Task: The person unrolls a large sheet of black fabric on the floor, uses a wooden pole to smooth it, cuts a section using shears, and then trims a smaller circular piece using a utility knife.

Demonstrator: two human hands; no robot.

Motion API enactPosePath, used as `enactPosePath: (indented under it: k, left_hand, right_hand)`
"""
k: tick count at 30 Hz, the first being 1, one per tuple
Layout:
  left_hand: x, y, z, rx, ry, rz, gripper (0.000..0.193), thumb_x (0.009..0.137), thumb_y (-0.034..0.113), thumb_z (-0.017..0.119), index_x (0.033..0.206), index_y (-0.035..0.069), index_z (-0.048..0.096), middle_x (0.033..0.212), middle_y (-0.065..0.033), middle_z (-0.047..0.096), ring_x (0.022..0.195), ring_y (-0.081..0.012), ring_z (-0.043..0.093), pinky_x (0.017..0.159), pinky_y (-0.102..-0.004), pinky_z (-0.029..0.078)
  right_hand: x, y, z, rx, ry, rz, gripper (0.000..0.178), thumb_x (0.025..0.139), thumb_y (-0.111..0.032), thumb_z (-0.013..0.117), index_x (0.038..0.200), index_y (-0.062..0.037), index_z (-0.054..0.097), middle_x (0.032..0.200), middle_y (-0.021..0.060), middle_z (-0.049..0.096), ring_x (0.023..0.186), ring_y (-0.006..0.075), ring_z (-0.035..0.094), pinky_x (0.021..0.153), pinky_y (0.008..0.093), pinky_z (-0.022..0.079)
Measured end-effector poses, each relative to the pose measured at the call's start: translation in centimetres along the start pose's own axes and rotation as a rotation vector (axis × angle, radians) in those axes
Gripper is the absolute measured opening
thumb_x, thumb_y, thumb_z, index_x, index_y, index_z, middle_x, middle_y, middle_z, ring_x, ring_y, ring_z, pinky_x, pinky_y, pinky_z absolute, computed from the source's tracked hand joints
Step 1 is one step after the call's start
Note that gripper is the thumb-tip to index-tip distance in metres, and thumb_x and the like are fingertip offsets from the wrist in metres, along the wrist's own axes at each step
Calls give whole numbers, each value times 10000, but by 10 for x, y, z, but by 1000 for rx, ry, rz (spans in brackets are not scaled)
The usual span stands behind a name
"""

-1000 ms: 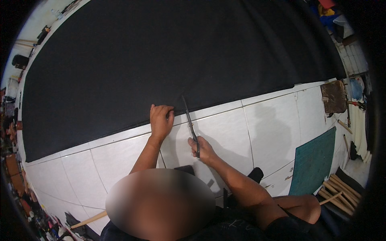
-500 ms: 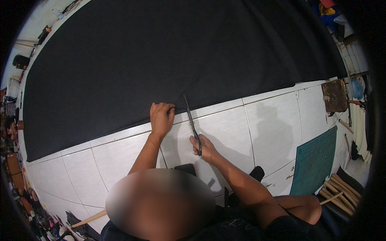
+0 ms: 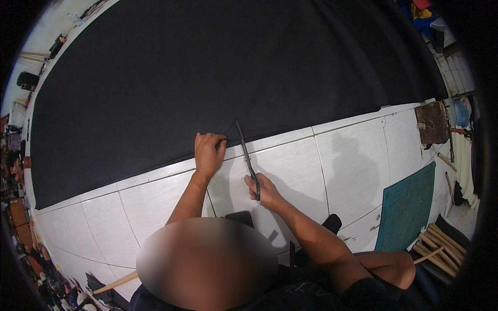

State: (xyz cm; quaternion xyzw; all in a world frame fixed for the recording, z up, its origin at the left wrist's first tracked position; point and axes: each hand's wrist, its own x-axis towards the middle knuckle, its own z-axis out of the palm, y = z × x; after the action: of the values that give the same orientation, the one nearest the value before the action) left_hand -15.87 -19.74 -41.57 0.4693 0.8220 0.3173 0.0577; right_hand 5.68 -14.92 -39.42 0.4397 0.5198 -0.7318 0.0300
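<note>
Black cloth: The dark sheet (image 3: 155, 93) spreads over the tiled floor (image 3: 155, 202), filling the view from about 9 o'clock through 12 to 2 o'clock, with soft folds toward 1 o'clock. Its near edge slants up from the left side to the right.
Left hand: The person's left hand (image 3: 209, 153) lies at the near edge, just toward 9 o'clock from the middle of the view. Its fingers are bent over the cloth, thumb and forefinger close together; whether they pinch the fabric or only press on it, one cannot tell.
Right hand: The right hand (image 3: 265, 192), toward 5 o'clock, is wrapped around the handles of the scissors.
Scissors: The dark scissors (image 3: 247, 157) point toward 11 o'clock, crossing the cloth's edge just beside the left hand, with the tip over the fabric. How far the blades are parted cannot be made out.
Green mat: A ribbed green mat (image 3: 407, 207) lies on the tiles between 3 and 4 o'clock.
Brown board: A worn, squarish brown board (image 3: 432, 124) sits near 3 o'clock, near the cloth's right end.
Wooden rods: Pale rods (image 3: 441, 249) are bunched at 4 o'clock.
Lone stick: One pale stick (image 3: 114, 283) shows between 7 and 8 o'clock.
</note>
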Motion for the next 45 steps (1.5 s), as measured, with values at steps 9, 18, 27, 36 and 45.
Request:
enactPosePath:
  k: [9, 18, 27, 36, 45]
  left_hand:
    - [-1, -1, 0, -14, 14, 27, 117, 814, 122, 671, 920, 83, 700, 917, -83, 648, 955, -300, 590, 1072, -526, 322]
    - [-3, -3, -2, -37, 7, 24, 137, 804, 128, 680, 934, 88, 697, 927, -91, 635, 972, -314, 576, 1078, -543, 305]
    - [-2, 18, 4, -10, 30, 48, 158, 788, 152, 702, 940, 110, 698, 970, -43, 603, 1041, -286, 528, 1086, -624, 235]
    - [-7, 11, 13, -8, 50, 41, 161, 776, 147, 722, 931, 122, 689, 973, -27, 605, 1043, -267, 530, 1105, -609, 211]
    - [-8, 8, 14, -60, 79, 49, 127, 787, 115, 709, 910, 111, 680, 954, -39, 608, 1018, -268, 544, 1107, -603, 217]
  right_hand:
    - [1, 1, -3, -52, -33, 21, 521, 905, -576, 576, 870, -66, 481, 694, 14, 489, 612, 100, 491, 568, 247, 439]
    - [-1, -4, -2, -36, -35, 29, 519, 897, -569, 594, 878, -61, 486, 703, 14, 490, 620, 98, 492, 572, 245, 441]
    - [3, 6, -2, -61, -23, 32, 558, 871, -591, 615, 907, -51, 483, 729, 22, 498, 639, 105, 505, 582, 248, 445]
    - [6, 12, 1, -148, 46, 1, 587, 871, -614, 591, 842, -34, 510, 676, 43, 492, 654, 156, 490, 608, 319, 411]
    - [7, 18, 3, -136, 51, -37, 601, 870, -621, 590, 811, -31, 500, 669, 46, 489, 644, 166, 496, 600, 326, 411]
